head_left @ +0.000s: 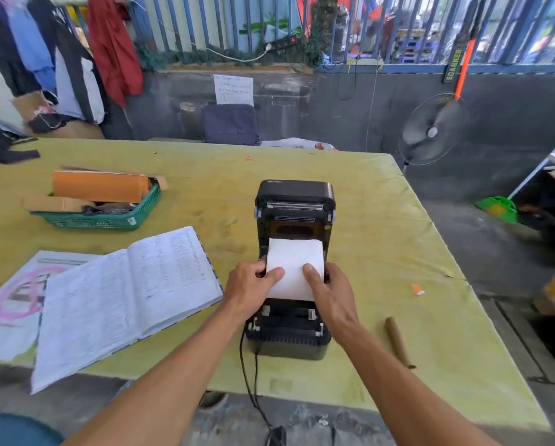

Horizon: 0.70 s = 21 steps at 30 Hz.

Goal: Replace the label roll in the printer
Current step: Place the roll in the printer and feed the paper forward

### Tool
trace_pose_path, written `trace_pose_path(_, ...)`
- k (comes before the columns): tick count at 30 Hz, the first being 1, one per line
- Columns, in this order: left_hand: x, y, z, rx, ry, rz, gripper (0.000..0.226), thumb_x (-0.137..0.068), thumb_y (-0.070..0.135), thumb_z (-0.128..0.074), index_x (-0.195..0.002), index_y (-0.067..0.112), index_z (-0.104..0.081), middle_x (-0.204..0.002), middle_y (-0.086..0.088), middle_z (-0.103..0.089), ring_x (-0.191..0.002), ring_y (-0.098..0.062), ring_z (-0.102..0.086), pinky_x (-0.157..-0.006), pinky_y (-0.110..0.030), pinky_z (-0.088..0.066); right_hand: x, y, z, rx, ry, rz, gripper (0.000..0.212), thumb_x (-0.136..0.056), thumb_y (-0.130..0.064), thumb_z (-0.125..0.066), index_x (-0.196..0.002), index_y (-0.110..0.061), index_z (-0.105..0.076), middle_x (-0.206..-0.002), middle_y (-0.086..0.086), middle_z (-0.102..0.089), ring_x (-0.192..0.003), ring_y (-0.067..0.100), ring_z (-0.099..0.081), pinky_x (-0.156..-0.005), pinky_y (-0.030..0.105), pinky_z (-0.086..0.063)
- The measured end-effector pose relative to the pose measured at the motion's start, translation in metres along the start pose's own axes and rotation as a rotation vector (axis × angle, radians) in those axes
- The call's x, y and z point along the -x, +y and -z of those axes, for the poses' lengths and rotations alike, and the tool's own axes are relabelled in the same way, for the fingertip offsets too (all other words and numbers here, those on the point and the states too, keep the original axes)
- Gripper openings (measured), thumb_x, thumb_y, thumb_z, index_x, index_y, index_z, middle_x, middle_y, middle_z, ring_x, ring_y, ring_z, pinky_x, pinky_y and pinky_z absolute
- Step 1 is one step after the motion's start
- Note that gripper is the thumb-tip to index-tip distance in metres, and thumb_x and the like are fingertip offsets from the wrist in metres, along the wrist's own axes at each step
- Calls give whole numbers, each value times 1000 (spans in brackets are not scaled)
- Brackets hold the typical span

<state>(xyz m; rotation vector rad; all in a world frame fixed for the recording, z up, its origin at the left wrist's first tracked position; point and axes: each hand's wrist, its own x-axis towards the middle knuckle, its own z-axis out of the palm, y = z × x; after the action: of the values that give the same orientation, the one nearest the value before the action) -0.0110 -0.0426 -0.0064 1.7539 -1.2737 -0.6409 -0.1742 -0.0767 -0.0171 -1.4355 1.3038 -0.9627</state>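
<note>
A black label printer (pixel 289 339) stands in the middle of the yellow-green table (pixel 382 239), its lid (pixel 295 191) swung open away from me. A white label roll (pixel 294 255) sits in the printer's bay, with a strip of its paper pulled toward me over the front. My left hand (pixel 252 286) grips the roll's left side, thumb on the paper. My right hand (pixel 329 289) grips the right side, thumb also on the paper. A brown cardboard core (pixel 398 341) lies on the table to the right of the printer.
An open notebook (pixel 118 300) lies left of the printer on a printed sheet (pixel 9 304). A green basket (pixel 109 217) with cardboard boxes stands at the back left. The printer's black cable (pixel 250 381) hangs over the near edge. A small orange item (pixel 417 289) lies at right.
</note>
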Motion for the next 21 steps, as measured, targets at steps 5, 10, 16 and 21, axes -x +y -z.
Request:
trace_pose_path(5,-8,-18,5,38,-39,-25,29,-87,32,-69,-59,26,-67,-53,21,-60,-54,4,-55,-44,-8,-34,6,3,-17,-1,80,1,52,-85,-56,-57,-121,-19,-60,-112,-2,-69,-100,16,-66,-80,34,-56)
trace_pose_path(10,-21,-29,-2,100,-89,-47,15,-86,30,-70,-72,26,-70,-65,17,-63,-59,6,-57,-48,-5,-37,-2,8,-19,3,127,9,21,-82,-52,-59,-92,-34,-62,-91,-11,-72,-81,5,-69,-69,28,-56)
trace_pose_path(16,-35,-37,-14,132,-88,-61,13,-88,27,-69,-85,16,-75,-87,4,-72,-78,-8,-65,-56,-8,-43,-26,19,-19,-3,82,-19,41,-87,-47,-63,-114,-16,-66,-112,13,-67,-88,20,-71,-77,42,-61)
trace_pose_path(21,-41,-43,-17,162,-83,-43,13,-86,23,-71,-73,23,-73,-77,9,-70,-70,3,-63,-55,-7,-42,-40,32,-23,6,46,-66,48,-90,-46,-64,-125,-13,-61,-126,16,-57,-97,25,-68,-88,46,-57)
